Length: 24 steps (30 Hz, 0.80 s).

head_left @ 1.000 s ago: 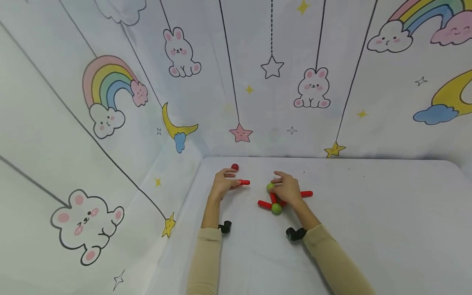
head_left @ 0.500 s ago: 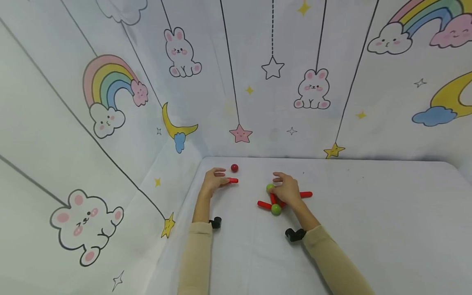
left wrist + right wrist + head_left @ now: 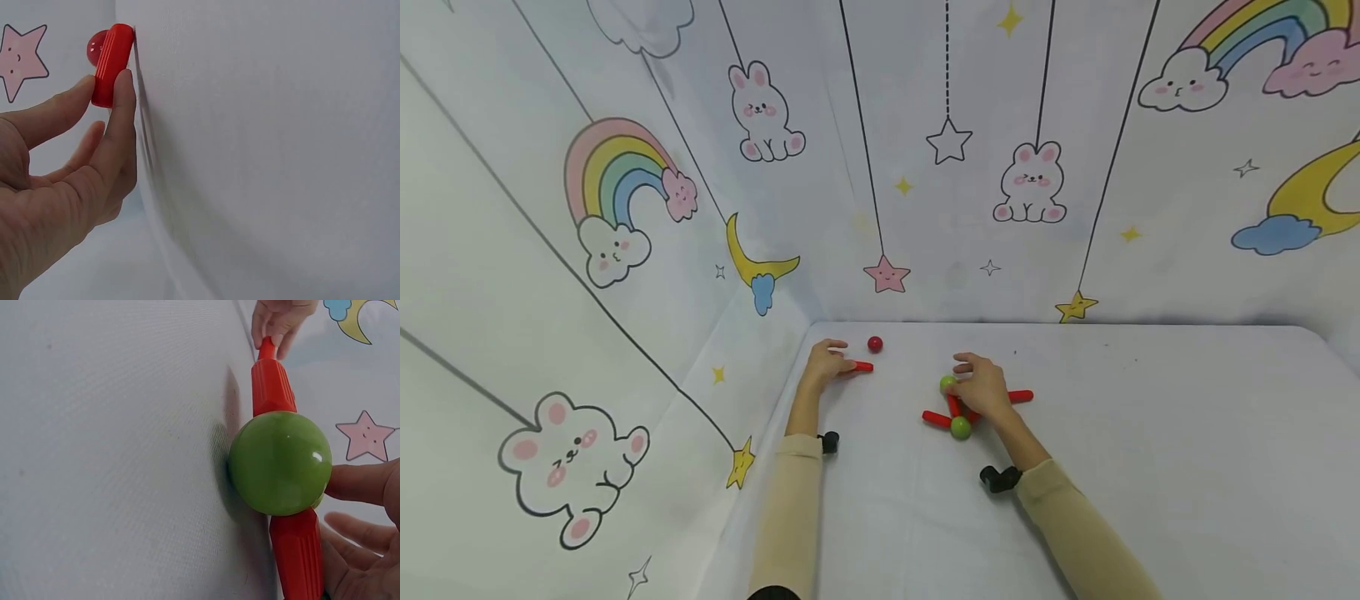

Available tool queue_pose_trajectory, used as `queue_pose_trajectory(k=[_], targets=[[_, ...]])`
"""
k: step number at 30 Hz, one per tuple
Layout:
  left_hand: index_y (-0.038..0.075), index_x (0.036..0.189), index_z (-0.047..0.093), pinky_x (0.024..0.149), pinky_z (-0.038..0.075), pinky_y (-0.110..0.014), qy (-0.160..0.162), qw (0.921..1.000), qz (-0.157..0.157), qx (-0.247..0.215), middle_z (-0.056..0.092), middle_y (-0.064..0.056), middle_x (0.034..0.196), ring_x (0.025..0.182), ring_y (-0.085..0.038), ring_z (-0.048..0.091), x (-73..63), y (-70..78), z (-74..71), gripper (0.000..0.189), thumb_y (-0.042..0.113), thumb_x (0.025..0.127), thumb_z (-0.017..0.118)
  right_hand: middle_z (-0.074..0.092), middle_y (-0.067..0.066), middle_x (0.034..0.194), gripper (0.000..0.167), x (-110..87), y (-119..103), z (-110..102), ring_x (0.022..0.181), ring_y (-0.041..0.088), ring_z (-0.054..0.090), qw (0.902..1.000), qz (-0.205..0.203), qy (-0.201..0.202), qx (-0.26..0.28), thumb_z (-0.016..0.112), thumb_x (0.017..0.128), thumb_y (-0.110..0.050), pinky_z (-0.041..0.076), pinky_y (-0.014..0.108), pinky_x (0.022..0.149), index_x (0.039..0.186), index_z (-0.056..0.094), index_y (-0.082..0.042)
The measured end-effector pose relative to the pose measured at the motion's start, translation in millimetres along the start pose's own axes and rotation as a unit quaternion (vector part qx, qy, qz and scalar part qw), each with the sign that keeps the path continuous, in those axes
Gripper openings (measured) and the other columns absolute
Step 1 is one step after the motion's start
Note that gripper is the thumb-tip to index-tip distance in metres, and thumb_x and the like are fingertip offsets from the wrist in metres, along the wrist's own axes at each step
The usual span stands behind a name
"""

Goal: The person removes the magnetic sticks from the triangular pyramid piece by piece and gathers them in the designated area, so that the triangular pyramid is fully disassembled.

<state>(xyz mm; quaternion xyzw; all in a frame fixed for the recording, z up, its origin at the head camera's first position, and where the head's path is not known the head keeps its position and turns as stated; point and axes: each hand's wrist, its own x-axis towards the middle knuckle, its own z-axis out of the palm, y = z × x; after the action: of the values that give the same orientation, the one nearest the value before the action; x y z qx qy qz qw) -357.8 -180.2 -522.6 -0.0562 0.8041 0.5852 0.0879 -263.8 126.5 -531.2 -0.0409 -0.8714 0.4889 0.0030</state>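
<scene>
My left hand pinches a ridged red rod between thumb and fingers, low over the white table at its far left. Just beyond the rod's free end sits a red ball. Nearer the middle, my right hand grips a green ball, largely hidden by the fingers. A red rod runs from that ball to a nearer green ball. From this nearer ball, one red rod points left and another points right, partly under the right hand.
Another red rod shows to the right of the right hand. The white tabletop extends widely to the right. A cloth wall with cartoon drawings rises behind the table, and a second one stands at the left.
My left hand has moved left with the red rod, away from the middle, leaving the red ball fully visible. My right hand and the rods and balls by it stay in place.
</scene>
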Motion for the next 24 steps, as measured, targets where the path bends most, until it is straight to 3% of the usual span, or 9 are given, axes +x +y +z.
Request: queue_pose_trajectory(k=[5, 9, 17, 24], targets=[[-0.008, 0.145, 0.050, 0.092, 0.060, -0.043, -0.009, 0.9990, -0.020, -0.038, 0.049, -0.030, 0.143, 0.109, -0.037, 0.063, 7.2, -1.8, 2.8, 0.056, -0.014, 0.092, 0.067, 0.069, 0.020, 0.130, 0.060, -0.5, 1, 0, 0.114, 0.037, 0.069, 1.0000, -0.004, 0.000, -0.003, 0.081, 0.089, -0.010, 0.060, 0.048, 0.093, 0.144, 0.059, -0.003], [-0.004, 0.143, 0.054, 0.086, 0.062, -0.037, 0.008, 0.9994, -0.034, 0.001, 0.053, -0.026, 0.140, 0.109, -0.034, 0.062, 12.9, -4.7, 5.2, 0.054, -0.013, 0.092, 0.069, 0.067, 0.019, 0.134, 0.058, -0.5, 1, 1, 0.115, 0.035, 0.068, 0.9997, -0.019, -0.012, -0.014, 0.080, 0.089, -0.010, 0.059, 0.048, 0.093, 0.143, 0.060, -0.003], [-0.004, 0.141, 0.056, 0.081, 0.062, -0.030, 0.019, 0.9990, -0.011, 0.038, 0.055, -0.025, 0.134, 0.106, -0.032, 0.063, 8.4, -4.9, 6.1, 0.052, -0.011, 0.091, 0.070, 0.066, 0.018, 0.135, 0.056, -7.1, -4, -1, 0.111, 0.032, 0.068, 0.9977, -0.034, -0.026, -0.052, 0.078, 0.092, -0.015, 0.061, 0.037, 0.075, 0.144, 0.060, -0.006], [-0.002, 0.142, 0.055, 0.090, 0.061, -0.037, 0.029, 0.9965, -0.002, 0.079, 0.054, -0.027, 0.138, 0.111, -0.036, 0.061, -5.9, 3.8, -0.8, 0.055, -0.008, 0.090, 0.071, 0.065, 0.019, 0.137, 0.047, -22.6, -5, -14, 0.116, 0.034, 0.068, 0.9968, -0.058, 0.019, -0.051, 0.075, 0.093, -0.012, 0.061, 0.046, 0.087, 0.138, 0.064, -0.005]])
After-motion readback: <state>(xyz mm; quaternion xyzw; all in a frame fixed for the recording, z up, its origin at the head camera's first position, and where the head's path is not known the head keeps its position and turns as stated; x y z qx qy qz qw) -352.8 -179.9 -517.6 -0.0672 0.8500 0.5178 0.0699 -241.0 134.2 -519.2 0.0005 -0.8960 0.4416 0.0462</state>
